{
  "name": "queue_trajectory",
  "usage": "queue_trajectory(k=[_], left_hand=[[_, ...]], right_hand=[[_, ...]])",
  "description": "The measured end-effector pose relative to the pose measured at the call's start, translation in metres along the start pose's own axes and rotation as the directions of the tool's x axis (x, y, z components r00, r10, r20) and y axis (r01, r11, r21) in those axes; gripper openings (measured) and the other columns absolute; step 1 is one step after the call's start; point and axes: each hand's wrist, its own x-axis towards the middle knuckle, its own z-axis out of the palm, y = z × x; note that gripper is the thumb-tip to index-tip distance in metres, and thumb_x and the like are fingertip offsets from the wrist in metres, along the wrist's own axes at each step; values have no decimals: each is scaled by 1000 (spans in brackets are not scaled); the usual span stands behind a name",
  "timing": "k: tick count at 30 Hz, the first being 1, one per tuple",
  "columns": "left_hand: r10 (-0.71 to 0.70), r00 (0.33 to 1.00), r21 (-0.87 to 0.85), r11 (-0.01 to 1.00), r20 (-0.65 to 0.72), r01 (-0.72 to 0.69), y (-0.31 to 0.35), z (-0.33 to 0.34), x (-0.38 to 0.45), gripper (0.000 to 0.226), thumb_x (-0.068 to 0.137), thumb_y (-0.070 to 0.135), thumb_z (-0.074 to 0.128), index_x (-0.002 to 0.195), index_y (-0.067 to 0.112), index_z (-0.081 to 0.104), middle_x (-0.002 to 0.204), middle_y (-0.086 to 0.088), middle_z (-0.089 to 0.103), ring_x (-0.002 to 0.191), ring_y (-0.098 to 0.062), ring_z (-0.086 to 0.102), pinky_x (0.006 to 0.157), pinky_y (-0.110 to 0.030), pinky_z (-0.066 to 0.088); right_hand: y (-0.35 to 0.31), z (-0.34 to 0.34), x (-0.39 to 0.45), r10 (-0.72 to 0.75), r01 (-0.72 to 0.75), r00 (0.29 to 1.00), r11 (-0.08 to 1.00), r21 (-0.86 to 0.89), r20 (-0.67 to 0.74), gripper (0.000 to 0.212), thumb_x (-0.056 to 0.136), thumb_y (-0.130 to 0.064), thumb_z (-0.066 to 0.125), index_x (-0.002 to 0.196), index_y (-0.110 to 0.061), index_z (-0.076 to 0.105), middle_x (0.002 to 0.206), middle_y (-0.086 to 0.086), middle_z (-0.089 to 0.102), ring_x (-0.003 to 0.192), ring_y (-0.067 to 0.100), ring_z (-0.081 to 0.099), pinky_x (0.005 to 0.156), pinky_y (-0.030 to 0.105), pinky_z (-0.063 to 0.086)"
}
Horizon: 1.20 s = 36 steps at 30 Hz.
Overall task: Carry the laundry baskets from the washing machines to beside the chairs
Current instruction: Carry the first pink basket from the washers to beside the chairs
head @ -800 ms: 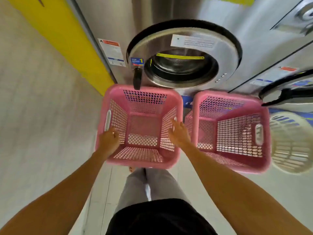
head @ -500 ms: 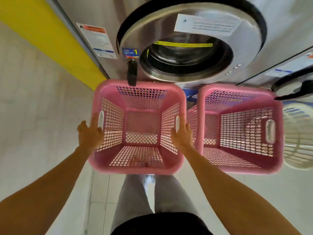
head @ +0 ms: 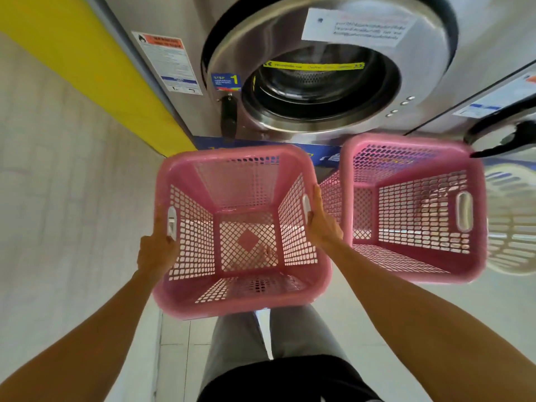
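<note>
Both arms outstretched, left hand (head: 156,250) and right hand (head: 322,227) clamped on opposite sides of a pink basket (head: 240,303).

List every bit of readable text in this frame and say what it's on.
"STEP 1": blue sticker beside the washing machine door.
White notice on the door: printed lines, blurred, unreadable.
Yellow strip inside the door opening: too small to read.
Warning label on the machine's left edge: too small to read.
Blue band behind the pink baskets: mostly hidden, unreadable.
</note>
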Motion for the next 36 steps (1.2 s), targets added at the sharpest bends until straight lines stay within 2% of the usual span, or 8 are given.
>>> queue_trajectory(k=[5, 8, 12, 14, 20, 24, 29, 36], left_hand=[[-88, 994, -26, 996, 65, 90, -23, -11, -48, 80, 97, 13, 45, 158, 39, 2, 70, -5, 52, 55, -22, 58, 46, -29, 48], [-152, 987, -61, 986, 51, 155, -44, -14, -74, 76, 95, 13, 46, 156, 38, 8, 71, -5, 53, 53, -19, 55, 45, -26, 46], [-202, 979, -132, 971, -16, 198, -70, -9, -115, 72, 95, 16, 44, 155, 36, 10, 80, -11, 65, 55, -21, 62, 44, -29, 51], [-271, 962, -187, 946, -7, 265, -82, -2, -133, 66, 94, 18, 43, 154, 32, 17, 83, -12, 66, 61, -24, 66, 53, -38, 60], [-326, 940, -363, 892, -99, 270, -109, 18, -206, 87, 91, 24, 43, 148, 57, -13, 88, -6, 68, 70, -32, 70, 71, -48, 62], [-495, 847, -488, 798, -194, 354, -113, 47, -282, 86, 95, 25, 43, 148, 61, -15, 94, -11, 69, 75, -38, 71, 75, -48, 61], [-661, 717, -596, 673, -221, 437, -109, 108, -373, 88, 91, 26, 40, 149, 57, -17, 81, -15, 63, 63, -31, 60, 65, -40, 52], [-856, 474, -692, 472, -209, 547, -89, 182, -479, 80, 101, 21, 42, 156, 48, -9, 101, -25, 70, 55, -23, 53, 54, -38, 49]], right_hand=[[-15, -2, -24, -52, 50, 998, 994, -97, -19, 106, 95, -5, 48, 145, -53, -32, 73, 9, 58, 48, 20, 57, 40, 36, 49], [-19, 3, -39, -103, 103, 995, 991, -80, -1, 110, 93, -2, 47, 140, -59, -34, 75, 12, 60, 51, 26, 62, 48, 46, 57], [-36, -7, -61, -179, 179, 984, 975, -130, 11, 98, 96, -7, 43, 147, -54, -26, 78, 12, 58, 52, 21, 52, 45, 31, 37], [-43, -10, -65, -239, 240, 971, 962, -128, 24, 102, 95, -5, 45, 145, -58, -26, 87, 15, 58, 59, 25, 56, 52, 33, 41], [-67, 2, -71, -404, 410, 912, 884, -226, 73, 81, 98, -20, 40, 154, -49, -11, 106, 27, 58, 97, 46, 63, 85, 49, 48], [-83, 16, -87, -548, 583, 812, 772, -252, 200, 70, 100, -32, 34, 155, -47, -7, 125, 28, 57, 102, 44, 63, 90, 47, 48], [-91, 26, -131, -660, 733, 679, 637, -239, 322, 69, 103, -31, 34, 148, -61, -8, 109, 21, 58, 83, 36, 61, 72, 40, 45], [-92, 45, -202, -727, 899, 436, 323, -296, 531, 69, 106, -22, 35, 157, -47, -4, 113, 23, 57, 78, 33, 58, 64, 33, 41]])
